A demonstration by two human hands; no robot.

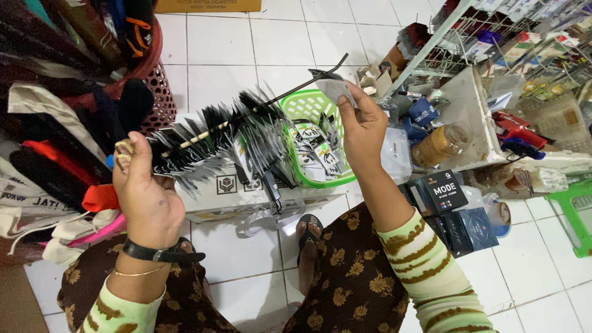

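Observation:
My left hand (145, 191) grips the near end of a thin dark metal rod (290, 89) that slants up to the right. Many small black-and-silver packets (213, 139) hang threaded along it. My right hand (364, 126) pinches one grey packet (338, 89) by the rod's far hooked end. A green plastic basket (296, 105) with more packets (317, 154) sits on the floor just beyond, under the rod. I am seated, with a brown flowered skirt over my knees and striped green sleeves.
A pile of bags and cloth (49, 123) and a red basket (157, 92) fill the left. A cardboard box (228, 185) lies under the rod. Dark boxes (447, 197), a jar (441, 145), a white tray (468, 111) and wire racks (493, 37) crowd the right; a green stool (576, 209) stands at the edge.

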